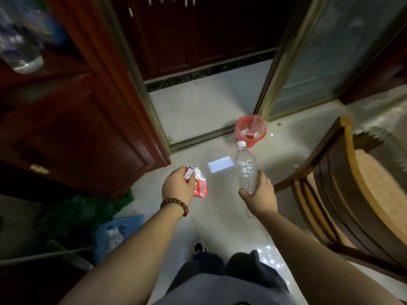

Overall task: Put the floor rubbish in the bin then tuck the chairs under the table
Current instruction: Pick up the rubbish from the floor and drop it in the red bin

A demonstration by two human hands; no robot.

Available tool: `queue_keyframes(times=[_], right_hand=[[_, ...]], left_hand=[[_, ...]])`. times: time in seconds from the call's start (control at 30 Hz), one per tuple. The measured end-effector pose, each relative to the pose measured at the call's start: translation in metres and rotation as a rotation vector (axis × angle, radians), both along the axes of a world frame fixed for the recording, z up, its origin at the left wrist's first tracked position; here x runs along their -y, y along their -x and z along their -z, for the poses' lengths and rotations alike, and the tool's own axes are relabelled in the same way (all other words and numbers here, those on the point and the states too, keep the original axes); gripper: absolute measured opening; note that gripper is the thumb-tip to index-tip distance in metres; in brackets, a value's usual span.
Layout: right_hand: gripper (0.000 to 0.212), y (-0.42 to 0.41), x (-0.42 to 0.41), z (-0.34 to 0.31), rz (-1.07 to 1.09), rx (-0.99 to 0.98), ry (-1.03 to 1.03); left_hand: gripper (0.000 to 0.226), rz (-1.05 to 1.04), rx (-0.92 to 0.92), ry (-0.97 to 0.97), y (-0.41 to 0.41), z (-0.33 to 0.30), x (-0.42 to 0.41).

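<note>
My left hand (177, 184) grips a crumpled red and white wrapper (199, 182) above the pale tiled floor. My right hand (259, 195) holds an empty clear plastic bottle (246, 167) by its base, its white cap pointing away from me. A small red bin (250, 130) lined with a clear bag stands on the floor ahead, just beyond the bottle's cap, with some rubbish inside. A wooden chair (343, 190) with a curved back stands to my right, close to my right forearm.
A dark red wooden cabinet (77, 128) fills the left. A sliding glass door (330, 62) and its floor track lie ahead. A blue crate (116, 232) and green bag (72, 216) sit low left. My legs and one shoe (198, 247) show below.
</note>
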State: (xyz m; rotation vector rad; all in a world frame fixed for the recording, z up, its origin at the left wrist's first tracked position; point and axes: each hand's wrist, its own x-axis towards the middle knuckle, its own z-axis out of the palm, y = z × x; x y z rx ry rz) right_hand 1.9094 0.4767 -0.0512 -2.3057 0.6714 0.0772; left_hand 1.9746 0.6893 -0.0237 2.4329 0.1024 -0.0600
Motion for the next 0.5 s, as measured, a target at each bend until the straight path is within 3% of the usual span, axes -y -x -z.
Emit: queue_keyframes(times=[0.27,0.5], right_hand=[[0.085,-0.097,0.042,0.028,0.22,-0.131,0.005],[0.079,-0.188,0.098,0.064,0.372,-0.168,-0.07]], left_hand=[[0.022,0.209,-0.081,0.005,-0.145,0.032,0.062],[0.02,0.356,-0.144,-0.082,-0.266,0.069,0.138]])
